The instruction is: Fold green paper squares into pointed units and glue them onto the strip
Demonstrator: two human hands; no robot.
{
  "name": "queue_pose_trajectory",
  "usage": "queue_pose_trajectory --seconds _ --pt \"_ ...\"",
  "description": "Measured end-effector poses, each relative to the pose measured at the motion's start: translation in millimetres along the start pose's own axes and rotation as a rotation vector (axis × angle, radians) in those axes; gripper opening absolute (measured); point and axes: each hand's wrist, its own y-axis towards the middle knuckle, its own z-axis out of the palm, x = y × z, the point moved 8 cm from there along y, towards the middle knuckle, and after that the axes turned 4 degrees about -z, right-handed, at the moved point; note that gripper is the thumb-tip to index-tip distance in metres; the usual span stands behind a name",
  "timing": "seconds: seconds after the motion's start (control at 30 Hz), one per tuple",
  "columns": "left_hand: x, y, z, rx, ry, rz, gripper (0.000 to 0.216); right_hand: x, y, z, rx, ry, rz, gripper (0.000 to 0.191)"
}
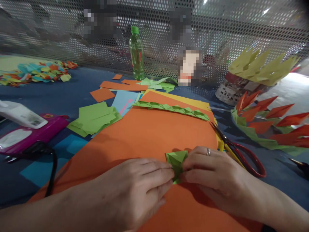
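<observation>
A small folded piece of green paper point(177, 162) lies on a large orange sheet point(173, 135), between both hands. My left hand point(147, 180) has its fingers pressed together on the paper's left edge. On the right side, my right hand point(210, 170), with a ring on one finger, grips the other edge. Its thumb is hidden. Farther up the orange sheet lies a long strip of folded green paper point(172, 110). Scissors with red handles point(251, 159) rest just beyond my right hand.
Green paper squares point(94, 119) are stacked at the left, near a purple hot glue gun station point(31, 135) and black cord. A green-capped bottle point(136, 54) stands by the mesh panel. Orange-and-green point(260, 135) and yellow point(263, 67) paper crowns sit at the right.
</observation>
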Motion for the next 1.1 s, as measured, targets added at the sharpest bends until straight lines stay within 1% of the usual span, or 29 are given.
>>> queue_pose_trajectory --seconds 0.2,0.37,0.53,0.63,0.7,0.8,0.9,0.97,1.1 --pt "0 6 -4 0.021 0.020 0.007 0.047 7 2 0 -0.012 -0.058 -0.057 0.022" --pt "1 6 -9 -0.097 0.007 -0.035 0.054 9 4 -2 -0.022 -0.061 -0.068 0.024" --pt "1 3 -10 -0.124 0.009 -0.032 0.051 9 3 -1 -0.007 -0.062 -0.058 0.024" --pt "2 3 -10 -0.109 0.005 -0.012 0.048 9 3 -1 -0.011 -0.075 -0.061 0.022" --pt "3 3 -9 -0.093 0.003 -0.026 0.047 10 2 0 -0.005 -0.093 -0.069 0.022" --pt "3 4 -9 -0.086 0.020 -0.039 0.049 12 1 2 0.008 -0.158 -0.084 0.022" --pt "-1 4 -9 -0.086 0.019 -0.011 0.052 15 -1 5 0.028 -0.228 -0.109 0.018" --pt "-1 4 -9 -0.072 0.015 -0.019 0.053 17 -2 7 0.040 -0.259 -0.122 0.018" --pt "-3 2 -7 -0.057 0.035 -0.008 0.045 18 -1 8 0.046 -0.269 -0.128 0.020"
